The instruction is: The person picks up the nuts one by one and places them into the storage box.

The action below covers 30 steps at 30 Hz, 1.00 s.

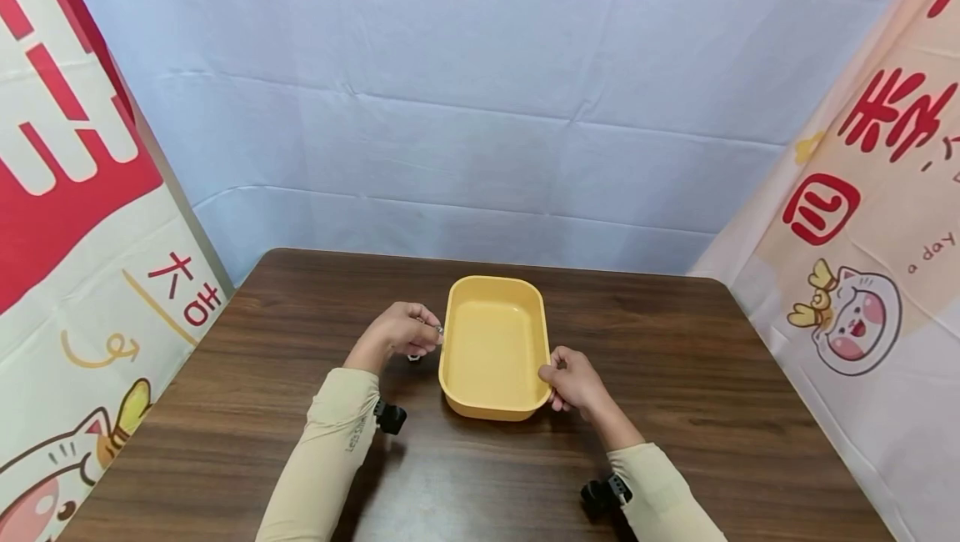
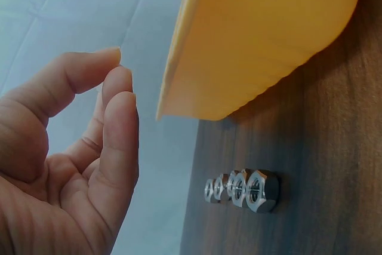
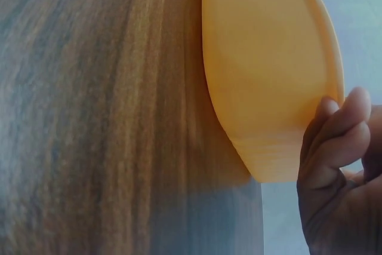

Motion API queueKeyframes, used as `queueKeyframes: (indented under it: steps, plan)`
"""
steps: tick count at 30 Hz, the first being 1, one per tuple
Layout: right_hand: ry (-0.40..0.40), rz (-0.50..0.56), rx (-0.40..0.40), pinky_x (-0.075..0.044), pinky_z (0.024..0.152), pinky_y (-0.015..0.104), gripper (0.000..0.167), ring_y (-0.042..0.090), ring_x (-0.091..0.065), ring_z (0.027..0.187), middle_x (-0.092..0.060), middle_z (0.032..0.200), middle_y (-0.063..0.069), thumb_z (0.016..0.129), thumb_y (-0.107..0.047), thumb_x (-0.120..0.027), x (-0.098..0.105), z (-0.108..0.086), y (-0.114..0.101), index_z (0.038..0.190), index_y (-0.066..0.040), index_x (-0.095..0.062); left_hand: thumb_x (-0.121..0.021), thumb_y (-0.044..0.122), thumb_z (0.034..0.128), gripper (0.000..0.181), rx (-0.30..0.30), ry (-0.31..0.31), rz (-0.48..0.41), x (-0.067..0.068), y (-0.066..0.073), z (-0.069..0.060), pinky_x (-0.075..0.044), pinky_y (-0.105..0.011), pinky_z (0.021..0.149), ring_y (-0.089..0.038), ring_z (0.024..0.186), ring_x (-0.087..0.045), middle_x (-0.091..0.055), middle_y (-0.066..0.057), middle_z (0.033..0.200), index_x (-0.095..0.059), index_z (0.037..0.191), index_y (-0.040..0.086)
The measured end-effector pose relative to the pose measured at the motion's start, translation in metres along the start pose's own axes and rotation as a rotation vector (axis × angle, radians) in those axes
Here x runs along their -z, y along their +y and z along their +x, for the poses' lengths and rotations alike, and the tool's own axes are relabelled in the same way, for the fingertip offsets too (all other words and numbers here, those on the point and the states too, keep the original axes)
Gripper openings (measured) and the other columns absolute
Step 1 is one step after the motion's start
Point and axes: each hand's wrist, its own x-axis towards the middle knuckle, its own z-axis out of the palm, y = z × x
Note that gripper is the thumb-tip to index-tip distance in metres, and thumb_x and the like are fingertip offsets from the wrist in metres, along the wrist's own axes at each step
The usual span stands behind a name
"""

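Observation:
A yellow rectangular plastic tub (image 1: 495,405) stands on the table, its open side up. My right hand (image 1: 573,378) grips its right rim near the front corner, thumb on top and fingers (image 3: 340,138) against the outer wall. Beside the left rim, my left hand (image 1: 405,329) pinches a small silvery piece (image 1: 440,329), seemingly a hex nut. In the left wrist view the curled fingers (image 2: 119,141) mostly hide that piece. Several shiny metal hex nuts (image 2: 262,191) lie in a row on the table below the left hand, left of the tub.
The dark wood-grain table (image 1: 675,358) extends around the tub. A pale cloth (image 1: 480,108) hangs behind its far edge, and printed cloths (image 1: 847,192) hang at both sides. Each forearm wears a black wrist camera (image 1: 390,417).

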Motion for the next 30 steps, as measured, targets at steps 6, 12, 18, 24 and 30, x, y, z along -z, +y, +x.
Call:
queueKeyframes:
  steps: [6, 12, 18, 24, 30]
  plan:
    - [-0.009, 0.0, 0.0, -0.035, 0.033, 0.023, 0.009, 0.012, -0.045, 0.033, -0.05, 0.046, 0.007, 0.08, 0.001, -0.051, 0.001, 0.001, 0.0, 0.075, -0.002, -0.044, -0.067, -0.004, 0.0767, 0.015, 0.001, -0.014, 0.024, -0.005, 0.006, 0.002, -0.053, -0.036, 0.062, -0.018, 0.058, -0.058, -0.063, -0.013, 0.073, -0.058, 0.089, 0.0]
    - [-0.018, 0.007, 0.002, -0.035, 0.033, 0.023, 0.008, 0.012, -0.046, 0.033, -0.051, 0.047, 0.007, 0.08, 0.001, -0.05, 0.0, 0.001, 0.0, 0.075, -0.002, -0.044, -0.068, -0.003, 0.0748, 0.013, -0.01, -0.022, 0.086, -0.013, 0.011, 0.005, -0.052, -0.032, 0.056, -0.017, 0.056, -0.057, -0.061, -0.011, 0.07, -0.06, 0.084, 0.001]
    - [-0.016, 0.006, 0.009, -0.034, 0.033, 0.023, 0.008, 0.012, -0.045, 0.033, -0.051, 0.047, 0.008, 0.079, 0.0, -0.05, -0.003, 0.002, 0.001, 0.075, -0.003, -0.044, -0.071, -0.002, 0.0737, 0.013, 0.001, -0.013, 0.15, -0.018, 0.016, 0.009, -0.052, -0.031, 0.056, -0.017, 0.056, -0.057, -0.06, -0.01, 0.069, -0.062, 0.082, 0.003]
    - [-0.007, 0.009, 0.004, -0.033, 0.033, 0.023, 0.008, 0.012, -0.045, 0.033, -0.05, 0.047, 0.008, 0.079, 0.0, -0.05, -0.003, 0.001, 0.002, 0.075, -0.003, -0.044, -0.071, -0.002, 0.0742, 0.013, 0.025, -0.032, 0.154, -0.02, 0.025, 0.015, -0.053, -0.032, 0.058, -0.017, 0.056, -0.058, -0.061, -0.01, 0.071, -0.062, 0.082, 0.003]
    - [0.003, -0.001, 0.008, -0.034, 0.033, 0.023, 0.01, 0.012, -0.045, 0.033, -0.05, 0.047, 0.008, 0.08, 0.0, -0.05, -0.004, 0.0, -0.001, 0.075, -0.004, -0.043, -0.07, -0.003, 0.0761, 0.011, 0.032, -0.054, 0.148, -0.022, 0.033, 0.023, -0.051, -0.029, 0.055, -0.017, 0.057, -0.058, -0.063, -0.01, 0.072, -0.062, 0.081, 0.003]
